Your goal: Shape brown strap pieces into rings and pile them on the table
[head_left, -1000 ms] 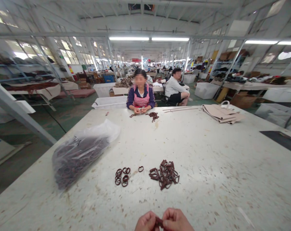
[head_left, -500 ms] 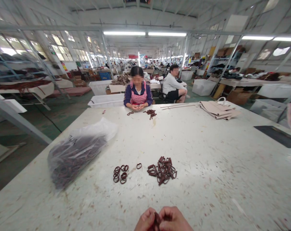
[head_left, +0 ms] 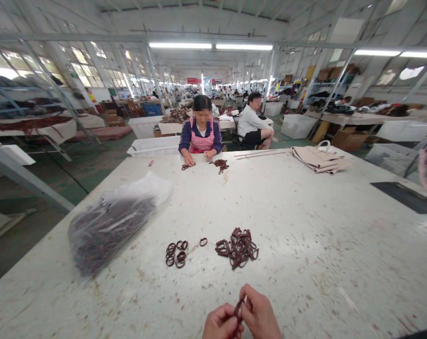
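Note:
At the near edge of the table [head_left: 305, 245], my left hand [head_left: 221, 323] and my right hand [head_left: 258, 313] are closed together on a small dark brown loop [head_left: 238, 309]. My right fingers pinch its upper end while my left fingers grip its lower end. Fingers cover part of the loop. Just beyond my hands lies a heap of flattened brown loops [head_left: 238, 248]. To its left sit several rounded loops [head_left: 170, 254] in a small cluster, and one single loop [head_left: 203, 242] lies between the two groups.
A clear plastic bag [head_left: 114, 226] full of brown loops lies at the left. Across the table a co-worker [head_left: 201, 134] handles similar loops beside a small pile [head_left: 221, 165]. Folded beige material [head_left: 319, 159] and a black mat [head_left: 406, 197] are at the right.
My hands have risen slightly and turned, and the loop between them shows more clearly. The co-worker's hands have moved apart, one reaching down to the loops on the table.

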A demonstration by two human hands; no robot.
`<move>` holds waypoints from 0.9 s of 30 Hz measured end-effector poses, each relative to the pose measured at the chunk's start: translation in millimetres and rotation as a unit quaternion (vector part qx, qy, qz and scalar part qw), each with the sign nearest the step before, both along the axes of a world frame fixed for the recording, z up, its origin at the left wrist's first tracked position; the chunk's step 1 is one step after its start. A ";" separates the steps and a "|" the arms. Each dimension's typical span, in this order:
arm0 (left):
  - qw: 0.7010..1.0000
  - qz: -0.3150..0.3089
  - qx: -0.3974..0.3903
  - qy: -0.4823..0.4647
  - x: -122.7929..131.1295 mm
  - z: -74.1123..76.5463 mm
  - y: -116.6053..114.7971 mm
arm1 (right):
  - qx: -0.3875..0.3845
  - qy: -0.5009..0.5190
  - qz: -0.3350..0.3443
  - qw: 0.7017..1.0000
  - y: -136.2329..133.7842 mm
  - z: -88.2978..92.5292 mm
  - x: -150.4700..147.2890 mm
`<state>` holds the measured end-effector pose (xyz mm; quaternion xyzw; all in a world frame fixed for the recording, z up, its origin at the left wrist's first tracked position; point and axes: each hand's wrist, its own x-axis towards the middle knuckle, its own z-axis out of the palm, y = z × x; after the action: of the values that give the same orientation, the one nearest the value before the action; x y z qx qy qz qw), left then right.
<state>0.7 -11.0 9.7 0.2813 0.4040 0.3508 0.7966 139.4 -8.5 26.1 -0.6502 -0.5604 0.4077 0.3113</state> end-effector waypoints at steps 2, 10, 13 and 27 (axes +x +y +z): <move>0.998 0.014 0.048 0.041 1.2 -4.8 2.3 | 0.019 -0.074 -0.003 0.997 -0.5 2.5 0.0; 0.971 0.044 0.110 0.209 14.1 -15.1 4.9 | 0.054 -0.062 0.045 0.996 -3.0 9.7 2.0; 0.910 0.071 0.210 0.351 13.1 3.5 4.1 | 0.049 0.000 0.031 0.998 -6.0 20.6 0.4; 0.877 0.168 0.142 0.427 -42.5 -8.3 49.1 | -0.065 0.099 -0.025 0.993 11.4 -30.5 12.6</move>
<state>-41.8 38.0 1.4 0.4415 0.6919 0.3791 0.4274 152.0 3.0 -4.4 -0.6395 -0.4827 0.4973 0.3327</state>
